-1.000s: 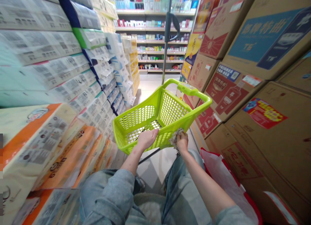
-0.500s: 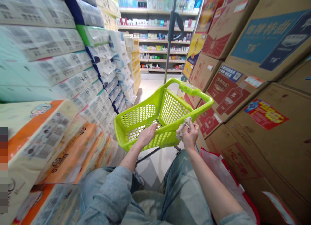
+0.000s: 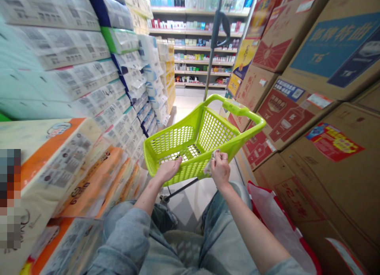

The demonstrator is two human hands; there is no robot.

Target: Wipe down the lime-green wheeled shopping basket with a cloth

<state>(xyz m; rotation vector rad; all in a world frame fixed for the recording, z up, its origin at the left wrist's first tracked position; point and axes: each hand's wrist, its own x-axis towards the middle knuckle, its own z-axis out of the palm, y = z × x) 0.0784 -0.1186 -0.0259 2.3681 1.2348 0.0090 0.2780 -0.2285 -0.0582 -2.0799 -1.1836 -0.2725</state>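
Observation:
A lime-green plastic shopping cart (image 3: pixel 194 159) with latticed walls stands in front of me, its handle at the far right. My left hand (image 3: pixel 169 170) is closed over the near rim towards its left end, thumb uppermost; the fingers are partly hidden. Bunched in my right hand (image 3: pixel 221 170) is a pale, patterned cloth (image 3: pixel 208 168), pressed against the outside of the cart's near wall just under the rim. A ring shows on one finger of that hand.
Packs of tissue paper (image 3: pixel 80 162) are stacked high along the left. Cardboard boxes (image 3: pixel 314 188) rise on the right, with a red-edged bag (image 3: pixel 276 215) low beside my leg. A grey pole (image 3: pixel 211 65) stands behind the cart, and shelves of goods (image 3: pixel 198 31) line the back.
My right hand has slid the cloth leftwards along the cart's near side. My left hand has also shifted left along the rim. The whole view has swung slightly.

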